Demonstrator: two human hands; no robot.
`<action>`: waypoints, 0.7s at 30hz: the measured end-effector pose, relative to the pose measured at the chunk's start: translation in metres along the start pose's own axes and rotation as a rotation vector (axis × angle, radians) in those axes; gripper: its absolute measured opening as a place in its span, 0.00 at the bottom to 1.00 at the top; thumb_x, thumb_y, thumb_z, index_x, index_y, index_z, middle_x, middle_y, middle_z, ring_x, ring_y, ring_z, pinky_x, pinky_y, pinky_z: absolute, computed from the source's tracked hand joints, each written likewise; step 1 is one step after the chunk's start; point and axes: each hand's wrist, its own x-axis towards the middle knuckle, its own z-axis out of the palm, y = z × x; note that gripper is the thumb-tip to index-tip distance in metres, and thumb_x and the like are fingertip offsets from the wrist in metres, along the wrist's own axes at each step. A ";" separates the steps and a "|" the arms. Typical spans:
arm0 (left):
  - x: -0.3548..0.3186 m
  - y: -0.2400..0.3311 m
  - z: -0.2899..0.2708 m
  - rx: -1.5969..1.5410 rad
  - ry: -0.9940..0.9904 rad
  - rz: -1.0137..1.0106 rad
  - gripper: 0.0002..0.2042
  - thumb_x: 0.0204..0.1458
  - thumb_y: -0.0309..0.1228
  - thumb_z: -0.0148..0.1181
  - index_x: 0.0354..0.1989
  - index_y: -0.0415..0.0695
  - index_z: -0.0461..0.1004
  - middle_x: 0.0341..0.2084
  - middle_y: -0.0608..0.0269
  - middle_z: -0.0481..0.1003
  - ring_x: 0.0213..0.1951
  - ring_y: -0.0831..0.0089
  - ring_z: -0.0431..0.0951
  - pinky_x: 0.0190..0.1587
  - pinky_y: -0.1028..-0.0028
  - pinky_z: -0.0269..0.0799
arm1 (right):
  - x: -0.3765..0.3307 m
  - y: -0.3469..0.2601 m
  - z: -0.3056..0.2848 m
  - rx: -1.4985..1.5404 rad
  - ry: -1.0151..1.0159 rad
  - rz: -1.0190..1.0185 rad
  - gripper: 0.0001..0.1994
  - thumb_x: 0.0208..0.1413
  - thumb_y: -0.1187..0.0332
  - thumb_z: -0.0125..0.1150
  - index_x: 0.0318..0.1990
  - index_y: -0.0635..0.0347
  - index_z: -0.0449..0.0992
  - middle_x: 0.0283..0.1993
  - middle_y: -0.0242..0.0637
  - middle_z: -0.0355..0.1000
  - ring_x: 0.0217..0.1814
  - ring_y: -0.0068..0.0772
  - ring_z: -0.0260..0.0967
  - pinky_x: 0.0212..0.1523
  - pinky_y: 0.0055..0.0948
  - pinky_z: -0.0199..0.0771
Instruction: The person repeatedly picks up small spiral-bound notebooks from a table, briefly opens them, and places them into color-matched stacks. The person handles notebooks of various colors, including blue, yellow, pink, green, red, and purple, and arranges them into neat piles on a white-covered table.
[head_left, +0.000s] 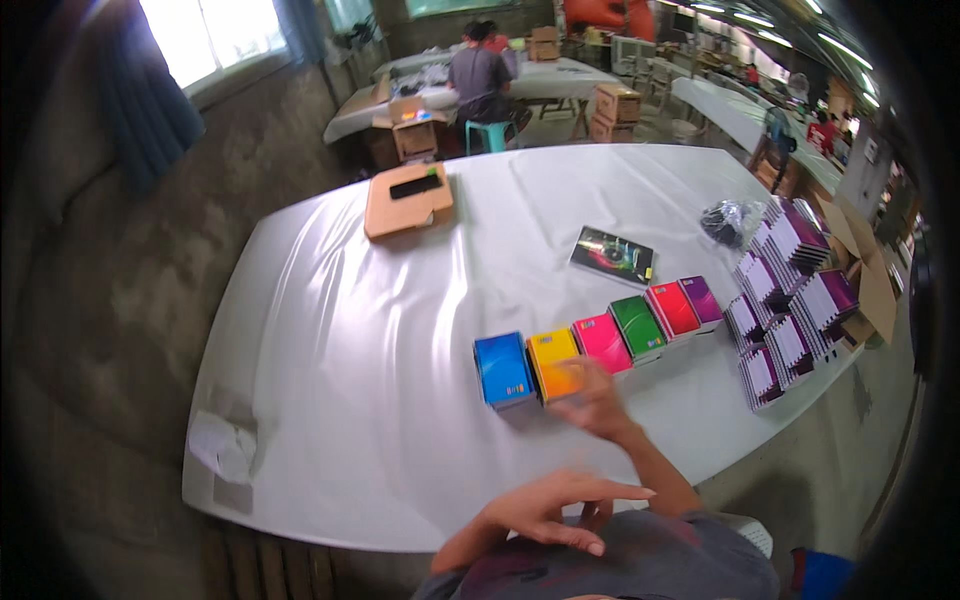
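A row of small notebook stacks runs across the near right of the table: a blue stack (502, 368), a yellow stack (552, 352), a pink stack (601, 342), a green stack (637, 326), a red stack (674, 309) and a purple stack (702, 301). My right hand (597, 402), slightly blurred, is over the lower right of the yellow stack, its thumb and fingers apart; whether it touches the cover I cannot tell. Close to my body, my left hand (560, 503) hovers with fingers stretched out and nothing in them.
Several purple-and-white notebook piles (788, 345) crowd the table's right edge beside an open carton (868, 265). A dark-covered book (612, 255) lies beyond the row. Farther left, a phone (415, 187) rests on a flat cardboard box (385, 215). Another person (480, 80) sits at the back.
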 end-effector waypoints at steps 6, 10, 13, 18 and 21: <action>-0.055 -0.038 -0.014 -0.238 0.209 -0.081 0.32 0.44 0.34 0.64 0.59 0.41 0.60 0.22 0.64 0.70 0.28 0.73 0.71 0.36 0.74 0.65 | 0.033 0.029 0.103 -0.554 -0.498 -0.055 0.40 0.40 0.62 0.65 0.64 0.50 0.52 0.65 0.53 0.48 0.68 0.52 0.45 0.62 0.47 0.49; -0.100 -0.086 -0.015 -0.476 0.622 0.009 0.31 0.47 0.33 0.61 0.59 0.38 0.57 0.24 0.62 0.70 0.29 0.71 0.72 0.39 0.71 0.67 | 0.020 0.043 0.119 -0.502 -0.426 -0.146 0.33 0.43 0.67 0.58 0.61 0.54 0.57 0.62 0.55 0.53 0.63 0.54 0.53 0.58 0.43 0.59; -0.124 -0.112 -0.020 -0.551 0.909 -0.069 0.34 0.45 0.38 0.62 0.59 0.36 0.55 0.36 0.54 0.70 0.39 0.63 0.72 0.47 0.65 0.67 | 0.027 0.046 0.112 -0.426 -0.479 -0.116 0.31 0.44 0.70 0.57 0.60 0.50 0.58 0.60 0.52 0.57 0.61 0.52 0.57 0.55 0.40 0.64; -0.119 -0.116 -0.036 -0.619 1.147 -0.005 0.24 0.51 0.32 0.56 0.55 0.39 0.59 0.26 0.62 0.70 0.28 0.73 0.72 0.37 0.71 0.69 | 0.042 0.045 0.095 -0.300 -0.592 -0.037 0.30 0.45 0.72 0.55 0.59 0.47 0.60 0.61 0.48 0.57 0.61 0.49 0.58 0.52 0.37 0.68; -0.113 -0.118 -0.043 -0.677 1.227 -0.055 0.21 0.52 0.32 0.54 0.53 0.40 0.60 0.27 0.65 0.69 0.29 0.75 0.71 0.36 0.73 0.69 | 0.041 0.040 0.085 -0.227 -0.531 -0.012 0.27 0.46 0.73 0.54 0.58 0.52 0.62 0.58 0.47 0.60 0.58 0.48 0.61 0.52 0.37 0.68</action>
